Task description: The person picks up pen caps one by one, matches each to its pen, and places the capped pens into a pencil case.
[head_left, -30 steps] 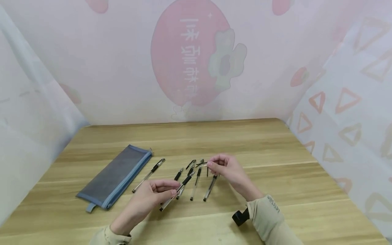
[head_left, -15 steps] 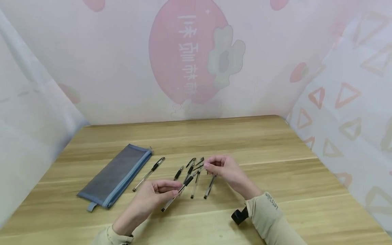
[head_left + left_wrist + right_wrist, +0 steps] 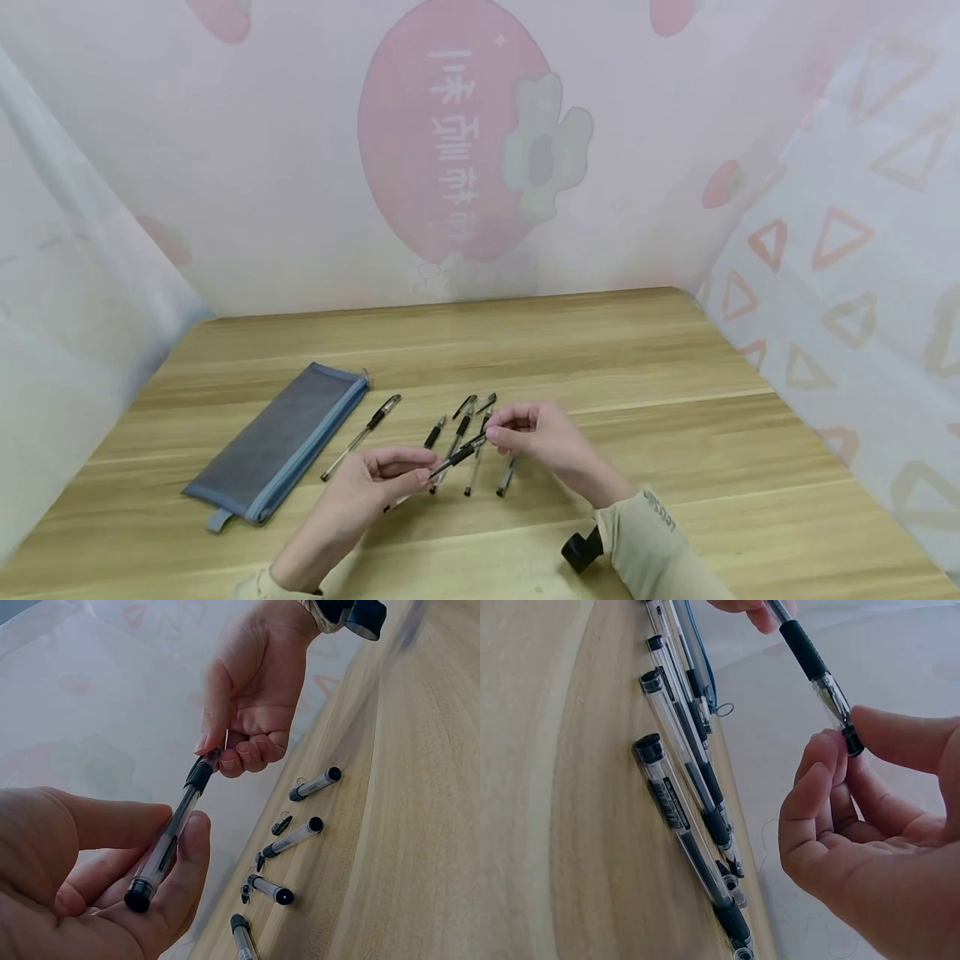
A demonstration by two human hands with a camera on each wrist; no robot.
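- The held pen (image 3: 460, 456) is up in the air, to the right of the blue pouch (image 3: 281, 442).
- The left hand (image 3: 375, 487) pinches its barrel; the right hand (image 3: 543, 437) pinches the cap (image 3: 834, 701) end.
- The pen looks light, stiff and smooth, so it could slip. Its black grip (image 3: 804, 649) seems the best place to hold. The clear cap looks thin and might crack.
- Fingers cover some of the cap; I can't tell if it's on tight.
- Other pens (image 3: 463, 427) lie right of the pouch; the hands hide bits of them.
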